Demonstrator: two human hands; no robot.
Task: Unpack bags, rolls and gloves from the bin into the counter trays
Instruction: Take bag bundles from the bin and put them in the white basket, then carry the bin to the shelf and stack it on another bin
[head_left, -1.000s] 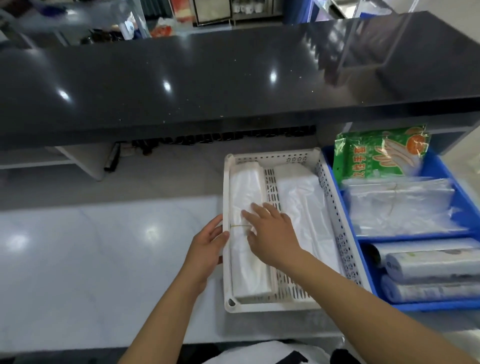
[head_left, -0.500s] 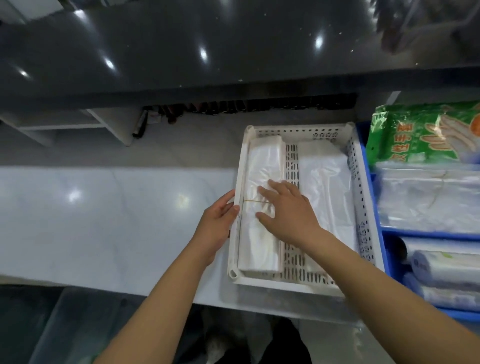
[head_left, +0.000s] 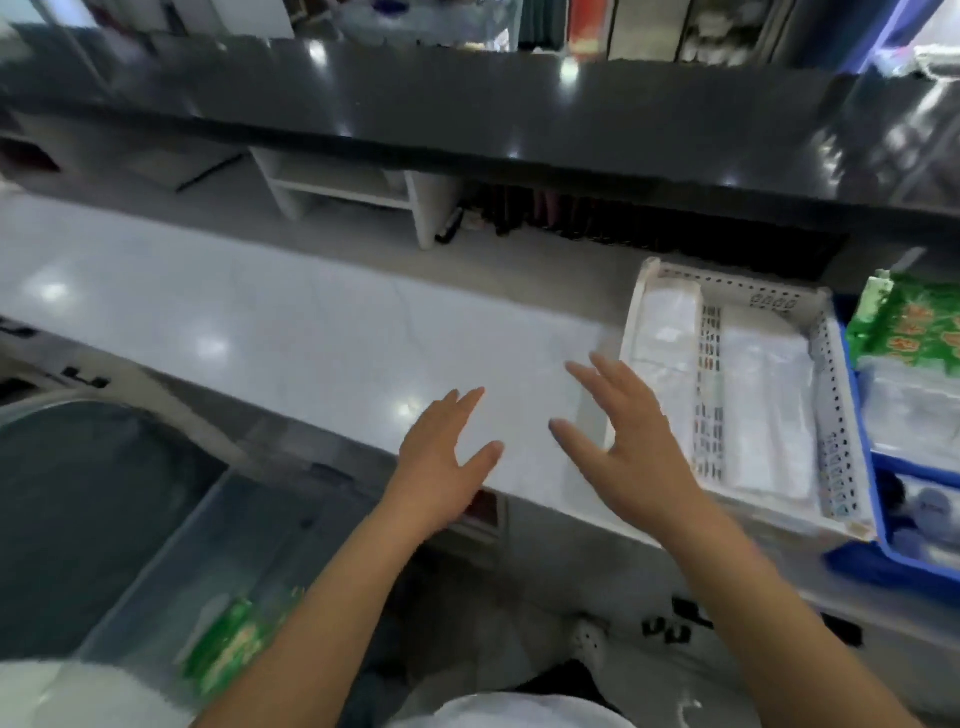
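Both hands pulled back off the white tray, nothing held now

The pale counter (head_left: 291, 332) is seen stretching left, with way more of it in view than 0.5 s ago since the camera has been swung left and down. A clear bin (head_left: 171, 582) is now shown below the counter edge at lower left, with a green glove pack (head_left: 234, 639) blurred inside it. The white tray (head_left: 826, 395) is left at the right with 2 bag bundles laid in it, the left bundle (head_left: 667, 332) no longer being pressed. A blue tray (head_left: 872, 478) is touching its right side, with another green glove pack (head_left: 919, 327) in it. The right hand (head_left: 634, 457) is lifted just left of the white tray, fingers spread wide and empty. The left hand (head_left: 441, 467) is held over the counter edge, fingers open, empty too.
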